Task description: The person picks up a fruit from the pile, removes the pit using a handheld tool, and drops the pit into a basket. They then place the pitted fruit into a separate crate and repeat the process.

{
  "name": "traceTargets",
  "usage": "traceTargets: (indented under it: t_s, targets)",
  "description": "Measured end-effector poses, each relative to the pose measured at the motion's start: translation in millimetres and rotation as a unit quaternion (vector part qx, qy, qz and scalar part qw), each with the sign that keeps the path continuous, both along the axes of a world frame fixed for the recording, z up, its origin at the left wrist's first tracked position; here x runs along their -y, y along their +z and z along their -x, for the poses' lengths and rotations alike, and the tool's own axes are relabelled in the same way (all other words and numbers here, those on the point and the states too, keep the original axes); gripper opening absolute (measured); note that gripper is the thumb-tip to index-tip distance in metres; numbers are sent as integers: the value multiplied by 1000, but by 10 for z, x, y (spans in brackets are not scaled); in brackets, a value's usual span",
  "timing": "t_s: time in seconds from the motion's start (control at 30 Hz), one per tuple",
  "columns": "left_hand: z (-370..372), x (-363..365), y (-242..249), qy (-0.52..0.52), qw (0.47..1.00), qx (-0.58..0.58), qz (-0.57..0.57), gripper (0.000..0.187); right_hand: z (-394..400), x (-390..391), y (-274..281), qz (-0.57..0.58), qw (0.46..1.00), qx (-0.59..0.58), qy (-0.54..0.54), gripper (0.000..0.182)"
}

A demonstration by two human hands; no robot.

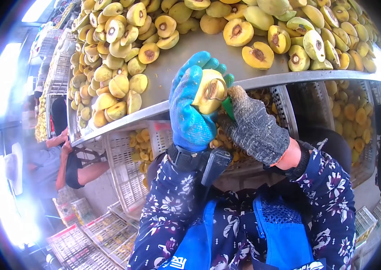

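My left hand (188,110), in a blue rubber-coated glove, is closed around a yellow peach half (206,94) with its cut face and brown pit area turned up and to the right. Close against the fruit's right side is my right hand (260,128), wearing a grey knit glove. Its fingers are wrapped round a green-handled tool (228,108); the working end is hidden by the peach and fingers. Both hands are just over the near rim of a metal table (177,49), where many halved peaches (258,55) lie, several showing pits.
The table's raised metal rim (262,83) runs across in front of me. Below it stand plastic crates (129,171) holding peach pieces (356,121). More crates (93,238) are on the floor at lower left. Another person (60,166) is at the left beside the table.
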State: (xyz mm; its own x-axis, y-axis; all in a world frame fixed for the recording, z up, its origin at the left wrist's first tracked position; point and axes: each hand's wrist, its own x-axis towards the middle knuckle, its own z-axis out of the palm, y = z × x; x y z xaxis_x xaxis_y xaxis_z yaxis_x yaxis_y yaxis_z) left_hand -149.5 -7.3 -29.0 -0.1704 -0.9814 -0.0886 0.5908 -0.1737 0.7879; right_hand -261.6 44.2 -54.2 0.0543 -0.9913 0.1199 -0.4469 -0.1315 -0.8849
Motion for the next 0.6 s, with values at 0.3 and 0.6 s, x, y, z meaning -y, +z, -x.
traceTargets:
  t_s: [0.3,0.6]
  targets:
    - [-22,1,-148,-15,986,90,139,36,7,-39,-77,1,1000,12,16,42]
    - [18,-85,-98,14,986,101,133,36,-6,-77,-53,52,996,68,36,43]
